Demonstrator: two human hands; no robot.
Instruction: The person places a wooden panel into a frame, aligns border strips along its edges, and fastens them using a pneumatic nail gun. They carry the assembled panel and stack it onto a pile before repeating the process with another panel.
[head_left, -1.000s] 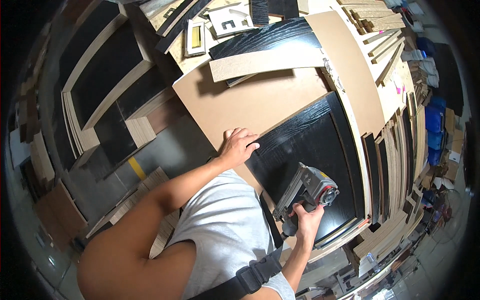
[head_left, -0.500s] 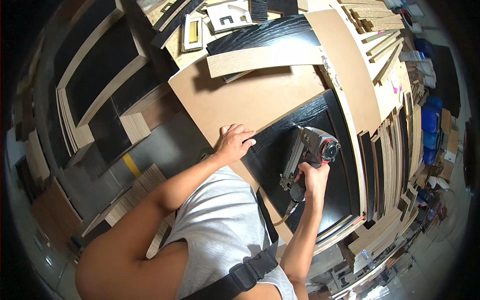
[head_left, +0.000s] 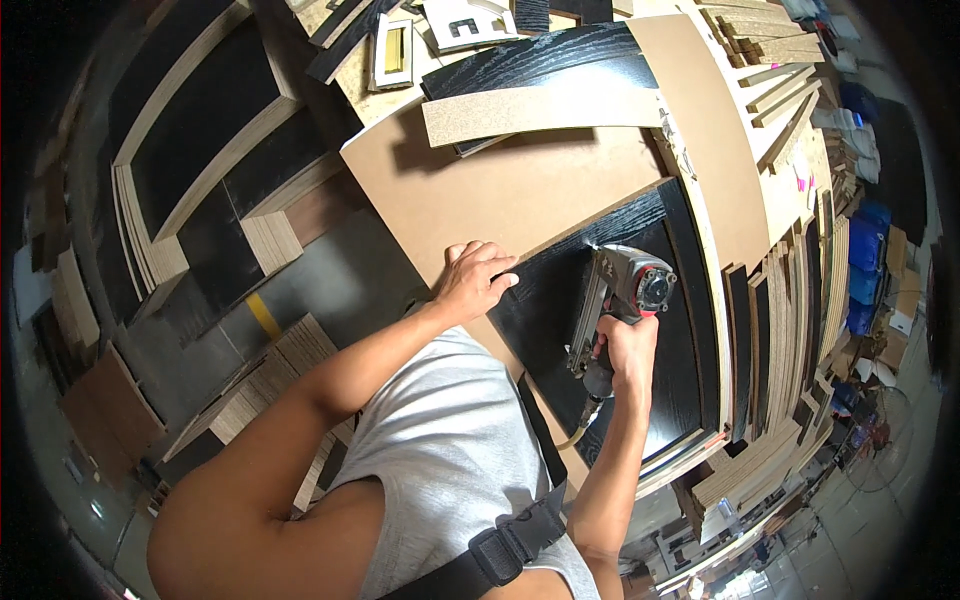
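In my right hand [head_left: 630, 348] is a grey and black pneumatic nail gun [head_left: 628, 275], with my fingers wrapped round its handle. Its nose points away from me and meets, or nearly meets, the inner side of a black wood-grained strip [head_left: 630, 215]. That strip forms the far edge of a black panel [head_left: 555, 330] lying on a brown board [head_left: 500, 200]. At the strip's left end, my left hand [head_left: 475, 282] holds the corner, the thumb on the near side and the bent fingers on the far side. An air hose [head_left: 572, 438] hangs from the gun's handle.
Beyond the panel, a pale curved strip [head_left: 540, 112] leans by a black curved board [head_left: 540, 60]. Wooden strips [head_left: 775, 330] stand stacked along the right. Black panels with pale edges [head_left: 200, 140] are piled at the left, above the grey floor [head_left: 355, 265]. Blue containers [head_left: 868, 255] stand far right.
The gun's nose has shifted slightly up and left toward the strip, with my right hand following. My left hand keeps its place at the corner. The whole view has shifted a little.
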